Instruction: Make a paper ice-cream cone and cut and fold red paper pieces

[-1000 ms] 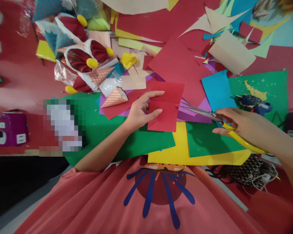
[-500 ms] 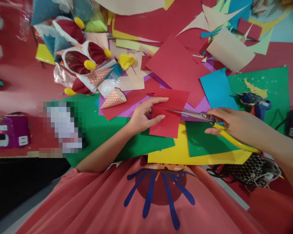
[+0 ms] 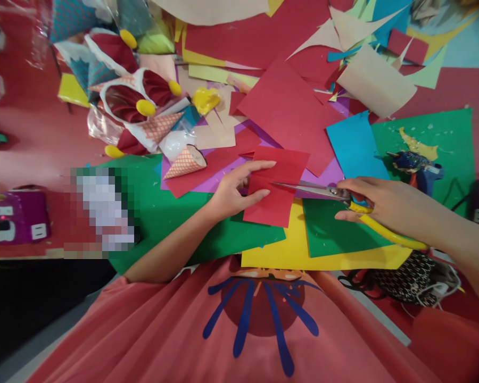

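A small red sheet of paper (image 3: pixel 281 167) is held in my left hand (image 3: pixel 233 189). The thumb and index finger lie across its face from the left, while the other fingers are partly hidden behind it. My right hand (image 3: pixel 387 205) grips scissors with yellow handles (image 3: pixel 391 234). Their blades look nearly closed and point left, tips over the middle of the red sheet. Whether the blades pass through the paper or lie on it, I cannot tell. Beneath the sheet are green paper (image 3: pixel 207 229) and yellow paper (image 3: pixel 275 255).
Paper cones with red pleated insides (image 3: pixel 123 101) pile up at the upper left, near a small checkered cone (image 3: pixel 186 162). Beige scraps (image 3: pixel 377 80) and a blue sheet (image 3: pixel 357 146) lie right. A glittery tool (image 3: pixel 417 162) rests on green paper. A purple power socket (image 3: pixel 18 215) stands left.
Almost nothing differs. The scissor tips and the red sheet have shifted very slightly left and down; both hands keep their grip.
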Demonstrator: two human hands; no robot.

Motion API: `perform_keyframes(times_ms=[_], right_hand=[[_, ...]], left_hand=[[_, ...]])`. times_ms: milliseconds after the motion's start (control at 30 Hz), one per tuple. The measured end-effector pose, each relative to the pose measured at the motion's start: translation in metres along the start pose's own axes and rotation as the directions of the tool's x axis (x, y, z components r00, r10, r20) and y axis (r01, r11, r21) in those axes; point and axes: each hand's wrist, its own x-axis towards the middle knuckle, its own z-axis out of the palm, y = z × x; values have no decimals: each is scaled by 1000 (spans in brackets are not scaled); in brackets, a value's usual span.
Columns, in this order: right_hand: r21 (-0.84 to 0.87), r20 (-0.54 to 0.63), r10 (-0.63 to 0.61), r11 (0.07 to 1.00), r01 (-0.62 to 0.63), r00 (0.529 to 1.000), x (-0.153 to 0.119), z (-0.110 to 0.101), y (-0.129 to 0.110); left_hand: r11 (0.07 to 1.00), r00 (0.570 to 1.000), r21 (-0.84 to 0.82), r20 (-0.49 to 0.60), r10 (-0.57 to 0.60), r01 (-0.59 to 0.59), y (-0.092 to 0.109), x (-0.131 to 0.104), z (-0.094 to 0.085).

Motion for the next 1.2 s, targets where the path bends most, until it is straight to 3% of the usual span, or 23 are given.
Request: perform_keyframes(times_ms=[233, 400, 733, 1200], right_hand=[[41, 62, 34, 998, -37, 997, 0, -6, -2], [89, 79, 49, 994, -56, 996, 0, -8, -3], [36, -54, -97, 994, 99, 994, 2, 0, 8], [-13, 41, -53, 998, 54, 998, 0, -9, 2]], left_hand=[[997, 997, 16, 31, -76, 75, 1, -2, 0], [998, 998, -15, 26, -61, 62, 0, -2, 0], [992, 990, 19, 50, -128, 127, 1, -2, 0], [996, 994, 24, 57, -90, 89, 2, -2, 1]])
